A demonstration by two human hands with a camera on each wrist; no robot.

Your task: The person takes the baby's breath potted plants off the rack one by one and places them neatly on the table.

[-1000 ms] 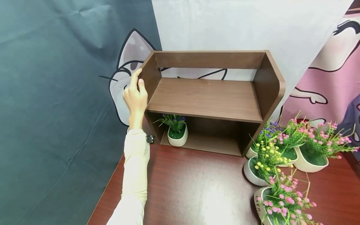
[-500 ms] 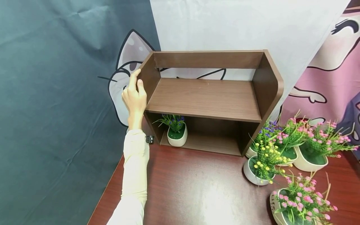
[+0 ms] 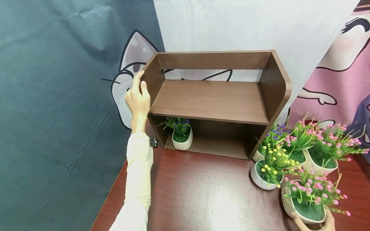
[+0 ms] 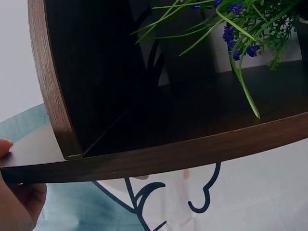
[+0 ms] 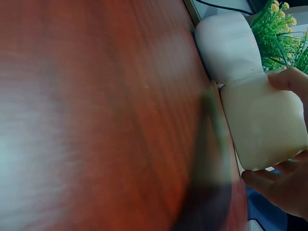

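My left hand holds the left side panel of a brown wooden shelf unit. In the left wrist view, thumb and curled fingers lie on opposite sides of that panel. My right hand, partly cut off at the bottom right, grips a white pot of pink artificial flowers. The right wrist view has thumb and fingers around the pot's pale wall. A white pot of purple flowers stands at the left of the shelf's lower compartment.
Right of the shelf, a yellow-flowered pot stands on the reddish table. Behind it are a purple-flowered pot and two more with pink flowers. Cloth hangings surround the back and left.
The pink-flowered pot has shifted right, then slightly up in the head view, close to the other pots. More of my right hand shows. The left hand stays on the panel.
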